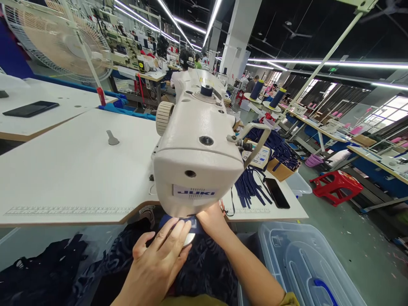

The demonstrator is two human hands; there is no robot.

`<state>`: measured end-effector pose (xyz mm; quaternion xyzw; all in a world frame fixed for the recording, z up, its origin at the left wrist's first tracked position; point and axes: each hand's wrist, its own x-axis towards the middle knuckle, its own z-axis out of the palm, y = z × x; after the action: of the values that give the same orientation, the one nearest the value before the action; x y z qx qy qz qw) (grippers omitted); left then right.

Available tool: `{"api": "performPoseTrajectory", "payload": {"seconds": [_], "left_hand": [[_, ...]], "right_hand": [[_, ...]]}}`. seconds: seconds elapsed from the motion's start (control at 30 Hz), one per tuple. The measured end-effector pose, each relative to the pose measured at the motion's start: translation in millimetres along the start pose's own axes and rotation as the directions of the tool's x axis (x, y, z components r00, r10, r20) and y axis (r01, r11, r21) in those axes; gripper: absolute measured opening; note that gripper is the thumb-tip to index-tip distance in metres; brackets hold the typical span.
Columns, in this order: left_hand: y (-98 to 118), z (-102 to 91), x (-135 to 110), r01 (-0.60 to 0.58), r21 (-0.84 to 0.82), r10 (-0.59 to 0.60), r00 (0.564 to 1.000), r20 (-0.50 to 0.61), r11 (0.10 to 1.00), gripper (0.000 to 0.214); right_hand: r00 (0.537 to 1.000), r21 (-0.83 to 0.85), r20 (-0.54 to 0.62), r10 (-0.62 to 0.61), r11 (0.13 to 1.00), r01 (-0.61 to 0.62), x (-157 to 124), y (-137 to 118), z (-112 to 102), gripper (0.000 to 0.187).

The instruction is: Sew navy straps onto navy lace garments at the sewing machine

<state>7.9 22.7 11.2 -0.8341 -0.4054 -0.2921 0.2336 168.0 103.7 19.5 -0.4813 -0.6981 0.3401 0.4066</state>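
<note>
A cream Juki sewing machine [197, 140] rises in front of me on a white table [73, 170]. Dark navy fabric [204, 263] lies under its head and over my lap. My left hand [159, 263] rests flat on the fabric with fingers stretched toward the needle area. My right hand [212, 221] reaches under the machine head onto the fabric; its fingers are hidden by the machine. The needle and presser foot are hidden too.
Navy strips [251, 187] and a black phone [276, 192] lie on the table to the right. A clear plastic bin lid [302, 259] sits at lower right. A fan [60, 38] and a second phone [31, 108] are at left. Other workers sit far back.
</note>
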Motion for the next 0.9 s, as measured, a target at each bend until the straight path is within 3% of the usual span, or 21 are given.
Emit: {"api": "performPoseTrajectory", "payload": {"seconds": [0.1,0.2,0.33,0.43,0.6,0.77,0.9], "left_hand": [[6,1.3,-2,0.156,-0.086,-0.155,0.988,0.021,0.984,0.028],[12,3.4,-6,0.322,-0.184,-0.312,0.947,0.079,0.929,0.028],[9,6.0,-11,0.251,-0.161,-0.236,0.966,0.107,0.955,0.026],[5,6.3,-10,0.168,-0.114,-0.159,0.984,0.087,0.979,0.025],[7,2.2,0,0.240,-0.122,-0.242,0.970,-0.004,0.963,0.023],[10,-0.8,5,0.276,-0.144,-0.281,0.960,-0.013,0.950,0.030],[5,-1.5,1,0.183,-0.048,-0.183,0.983,-0.003,0.982,0.030]], "right_hand": [[0.999,-0.177,0.038,0.008,0.984,-0.001,3,5,3,0.016],[0.996,-0.309,0.091,-0.021,0.950,0.049,4,11,2,0.020],[0.988,-0.372,0.121,-0.098,0.918,0.137,6,15,2,0.022],[0.991,-0.384,0.102,-0.091,0.915,0.124,7,16,4,0.022],[0.996,-0.358,0.062,-0.060,0.931,0.078,7,13,6,0.023],[0.998,-0.290,0.045,-0.053,0.955,0.063,5,10,5,0.020],[1.000,-0.129,0.019,-0.006,0.992,0.009,3,9,6,0.017]]}}
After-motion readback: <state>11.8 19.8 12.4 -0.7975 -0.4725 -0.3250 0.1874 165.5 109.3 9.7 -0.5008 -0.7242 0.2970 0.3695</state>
